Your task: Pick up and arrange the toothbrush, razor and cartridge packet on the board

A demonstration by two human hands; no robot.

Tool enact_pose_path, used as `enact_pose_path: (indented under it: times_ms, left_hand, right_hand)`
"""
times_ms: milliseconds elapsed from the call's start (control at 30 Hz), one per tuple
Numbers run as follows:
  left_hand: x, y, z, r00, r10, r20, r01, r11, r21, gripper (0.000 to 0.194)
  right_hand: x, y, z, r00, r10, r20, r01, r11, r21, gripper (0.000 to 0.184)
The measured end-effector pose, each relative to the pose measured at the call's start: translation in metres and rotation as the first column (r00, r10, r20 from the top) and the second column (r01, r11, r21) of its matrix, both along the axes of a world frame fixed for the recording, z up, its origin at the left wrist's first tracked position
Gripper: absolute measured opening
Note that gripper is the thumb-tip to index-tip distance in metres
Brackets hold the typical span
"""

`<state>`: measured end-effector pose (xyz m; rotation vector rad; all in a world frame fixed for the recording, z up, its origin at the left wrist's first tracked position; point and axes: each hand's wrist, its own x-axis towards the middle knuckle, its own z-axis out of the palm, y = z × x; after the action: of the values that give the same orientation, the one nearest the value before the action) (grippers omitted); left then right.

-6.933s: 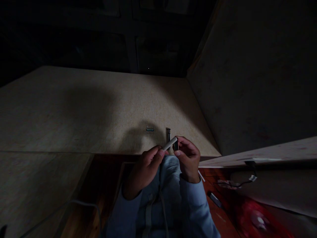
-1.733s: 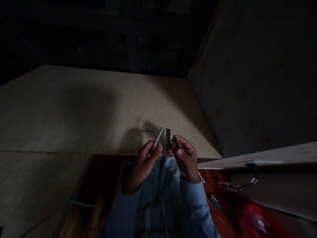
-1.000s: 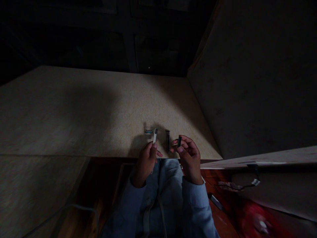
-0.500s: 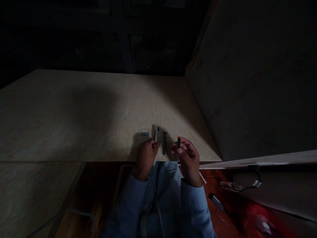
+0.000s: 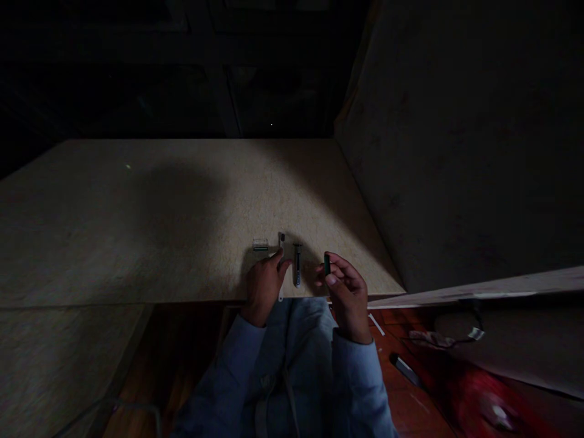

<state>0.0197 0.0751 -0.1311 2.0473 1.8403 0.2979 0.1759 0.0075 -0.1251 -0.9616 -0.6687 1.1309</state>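
Observation:
My left hand (image 5: 265,281) is low over the table's front edge, its thumb and forefinger closed about the handle of a white toothbrush (image 5: 281,242) with a dark head. The toothbrush points away from me, its tail end reaching the edge. Just right of it lies a dark razor (image 5: 298,267), head at the far end. A small clear case (image 5: 260,244) with a green-and-dark strip inside sits to the left. Raised at the right, my right hand (image 5: 349,295) pinches a small dark-green razor cartridge (image 5: 327,264) on end between thumb and fingers.
The pale table (image 5: 182,237) meets an upright panel (image 5: 456,152) on the right. Below, a reddish floor (image 5: 387,389) holds a dark-and-grey object (image 5: 406,369), a cable and a red bag (image 5: 493,395). A dark cabinet (image 5: 219,67) stands behind the table.
The toothbrush has turned from a slight tilt to nearly straight, with my left hand shifting a little left. My right hand keeps the cartridge in about the same place. The view has shifted slightly.

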Motion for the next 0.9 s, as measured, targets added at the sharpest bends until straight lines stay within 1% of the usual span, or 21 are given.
enact_pose_path:
  times_ms: [133, 233, 333, 433, 500, 667, 767, 900]
  left_hand:
    - [-0.001, 0.001, -0.003, 1.000, -0.011, -0.027, 0.012, 0.999, 0.032, 0.040]
    - [-0.004, 0.001, -0.010, 0.999, -0.003, 0.035, 0.001, 0.997, 0.071, 0.038]
    - [-0.010, -0.001, -0.019, 0.980, 0.027, 0.198, -0.052, 0.991, 0.123, 0.032]
    - [-0.014, -0.004, -0.027, 0.914, 0.027, 0.405, -0.092, 0.986, 0.141, 0.029]
    - [-0.016, -0.005, -0.030, 0.880, 0.030, 0.474, -0.105, 0.986, 0.133, 0.029]
    - [-0.016, -0.005, -0.034, 0.889, 0.008, 0.457, -0.100, 0.979, 0.177, 0.026]
    - [-0.016, -0.005, -0.036, 0.894, -0.010, 0.448, -0.093, 0.974, 0.208, 0.025]
    - [-0.017, -0.005, -0.039, 0.896, -0.042, 0.442, -0.077, 0.966, 0.248, 0.025]
  right_hand:
    - [0.002, -0.002, 0.002, 1.000, 0.018, -0.006, -0.018, 1.000, 0.018, 0.038]
    - [0.002, -0.003, 0.005, 0.999, 0.035, -0.034, -0.034, 0.999, 0.034, 0.038]
    - [0.002, -0.004, 0.008, 0.997, 0.051, -0.064, -0.048, 0.997, 0.053, 0.038]
    - [0.001, -0.006, 0.010, 0.996, 0.062, -0.066, -0.058, 0.997, 0.059, 0.037]
    - [0.001, -0.007, 0.010, 0.996, 0.066, -0.061, -0.062, 0.996, 0.059, 0.038]
    - [0.001, -0.008, 0.011, 0.997, 0.065, -0.052, -0.061, 0.995, 0.075, 0.038]
    - [0.001, -0.007, 0.010, 1.000, 0.009, -0.011, -0.009, 0.998, 0.057, 0.039]
    - [0.004, -0.003, 0.008, 0.995, -0.091, 0.036, 0.091, 0.996, -0.016, 0.040]
